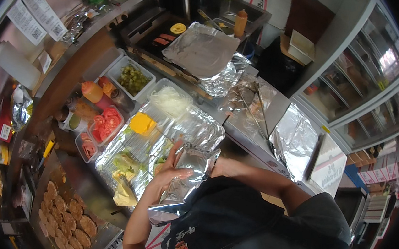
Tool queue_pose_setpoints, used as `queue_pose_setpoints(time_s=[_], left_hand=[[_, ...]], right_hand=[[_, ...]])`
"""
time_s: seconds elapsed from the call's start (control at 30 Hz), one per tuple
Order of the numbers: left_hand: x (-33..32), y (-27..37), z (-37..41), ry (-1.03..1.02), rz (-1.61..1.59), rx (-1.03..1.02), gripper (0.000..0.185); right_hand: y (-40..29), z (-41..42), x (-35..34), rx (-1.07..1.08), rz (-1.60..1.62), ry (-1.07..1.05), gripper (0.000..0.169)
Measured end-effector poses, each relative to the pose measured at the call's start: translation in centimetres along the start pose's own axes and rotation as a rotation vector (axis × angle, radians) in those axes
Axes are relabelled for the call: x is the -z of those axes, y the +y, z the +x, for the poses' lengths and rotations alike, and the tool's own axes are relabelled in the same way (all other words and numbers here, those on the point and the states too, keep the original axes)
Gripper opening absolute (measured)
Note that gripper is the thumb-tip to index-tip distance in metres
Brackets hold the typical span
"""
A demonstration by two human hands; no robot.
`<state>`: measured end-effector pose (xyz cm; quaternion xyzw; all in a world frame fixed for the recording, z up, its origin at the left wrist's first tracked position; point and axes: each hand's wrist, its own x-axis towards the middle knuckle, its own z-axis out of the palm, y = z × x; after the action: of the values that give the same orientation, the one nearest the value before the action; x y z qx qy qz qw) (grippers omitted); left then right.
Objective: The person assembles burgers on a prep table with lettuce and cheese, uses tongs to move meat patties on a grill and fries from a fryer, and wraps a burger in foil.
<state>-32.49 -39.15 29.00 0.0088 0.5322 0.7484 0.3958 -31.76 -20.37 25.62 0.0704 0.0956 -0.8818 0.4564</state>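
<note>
My left hand (pixel 169 170) lies spread on a sheet of aluminum foil (pixel 190 165) close in front of my body, its thumb pressing on the foil. My right hand (pixel 221 166) is at the right edge of the same foil; its fingers are mostly hidden by it. What the foil covers cannot be seen. Beyond my hands lies a foil-covered tray (pixel 199 124) with lettuce (pixel 124 162), a stack of yellow cheese slices (pixel 142 124) and crumpled yellow paper (pixel 123 189). A plastic tub of sliced onion (pixel 170 102) adjoins its far edge.
Browned patties (pixel 65 224) lie on a griddle at left. Tubs of tomato slices (pixel 106 124) and pickles (pixel 133 78) stand near sauce bottles (pixel 92 91). Metal tongs (pixel 252 112) rest at right, near a foil sheet (pixel 294 140). Another griddle behind holds pink meat slices (pixel 164 39).
</note>
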Motion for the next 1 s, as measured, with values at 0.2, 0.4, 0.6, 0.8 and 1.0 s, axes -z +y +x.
queue_pose_setpoints(time_s=[0.2,0.4,0.6,0.8,1.0], left_hand=[[1.9,1.5,-0.2,0.233,-0.043,0.298,0.065],[2.7,3.5,-0.4,0.09,0.078,0.442,0.05],[9.6,2.1,-1.2,-0.186,-0.188,0.127,0.058],[1.6,2.3,1.6,0.081,-0.544,-0.489,0.087],[1.4,-1.4,3.1,0.214,-0.767,-0.701,0.082]], right_hand=[[-2.3,-1.1,3.0,0.077,-0.727,0.163,0.029],[-3.5,-1.1,-1.3,-0.107,-0.367,0.244,0.027],[-2.8,-0.9,-4.8,-0.036,-0.399,0.237,0.034],[-1.2,-0.8,-9.7,-0.017,-0.363,0.111,0.069],[-6.2,-3.9,-8.4,-0.076,-1.007,0.142,0.047]])
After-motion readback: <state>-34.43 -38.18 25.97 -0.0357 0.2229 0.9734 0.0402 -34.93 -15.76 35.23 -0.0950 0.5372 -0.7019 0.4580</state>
